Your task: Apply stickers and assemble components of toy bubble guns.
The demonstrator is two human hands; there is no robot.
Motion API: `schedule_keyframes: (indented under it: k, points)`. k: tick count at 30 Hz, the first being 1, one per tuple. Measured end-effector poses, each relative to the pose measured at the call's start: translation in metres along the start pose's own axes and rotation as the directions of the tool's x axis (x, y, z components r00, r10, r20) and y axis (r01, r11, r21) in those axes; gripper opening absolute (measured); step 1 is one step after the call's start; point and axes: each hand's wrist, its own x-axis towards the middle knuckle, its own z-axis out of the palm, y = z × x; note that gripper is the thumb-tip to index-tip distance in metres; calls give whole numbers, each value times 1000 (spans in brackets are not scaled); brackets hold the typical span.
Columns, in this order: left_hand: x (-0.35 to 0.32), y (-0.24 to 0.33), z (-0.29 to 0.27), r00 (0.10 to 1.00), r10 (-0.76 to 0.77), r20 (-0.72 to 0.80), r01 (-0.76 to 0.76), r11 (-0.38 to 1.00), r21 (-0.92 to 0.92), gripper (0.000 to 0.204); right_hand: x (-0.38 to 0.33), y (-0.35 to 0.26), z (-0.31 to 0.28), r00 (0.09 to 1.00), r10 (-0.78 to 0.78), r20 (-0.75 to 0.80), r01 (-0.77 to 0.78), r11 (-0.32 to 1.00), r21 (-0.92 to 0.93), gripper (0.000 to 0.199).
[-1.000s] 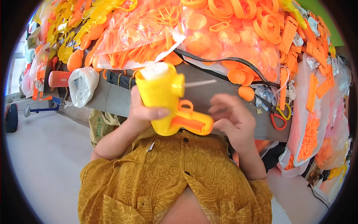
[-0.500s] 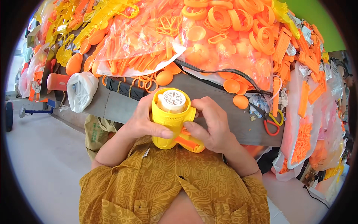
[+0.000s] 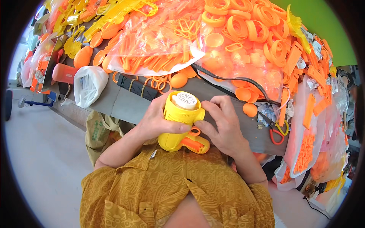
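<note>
Just in front of my shirt is a yellow gun-shaped plastic toy body (image 3: 174,138), its wide round end facing up. Inside that end sits a white disc (image 3: 186,100) with cut-out holes. My left hand (image 3: 157,119) wraps round the barrel, thumb across its front. On the other side, the thumb and forefinger of my right hand (image 3: 220,123) pinch a small yellow round part (image 3: 200,114) at the barrel's side. The toy's handle points to the lower right, with an orange strip (image 3: 193,144) along it and an orange ring (image 3: 195,131) above.
Beyond my hands a grey table (image 3: 125,108) bears heaped orange parts in clear bags (image 3: 152,49). A black bar-shaped piece (image 3: 137,87) and a white plastic bag (image 3: 90,83) lie at the left. Scissors (image 3: 279,133) with red and yellow handles lie at the right edge.
The whole view has shifted and turned slightly. The toy's handle shows more clearly, its orange ring now in sight. Both hands keep their hold on the toy.
</note>
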Motion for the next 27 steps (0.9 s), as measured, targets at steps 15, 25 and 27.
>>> schedule_keyframes:
  k: [15, 25, 27]
  points:
    - [-50, 2, -56, 945, 127, -303, -182, 970, -162, 76, 48, 9, 54, 984, -118, 131, 142, 973, -185, 24]
    - [-36, -6, -45, 943, 163, -290, -240, 937, -255, 70, 31, 26, 51, 977, -173, 120, 199, 946, -255, 18]
    - [-28, -7, -38, 954, 139, -268, -204, 950, -236, 70, 21, 28, 36, 982, -152, 113, 173, 963, -206, 17]
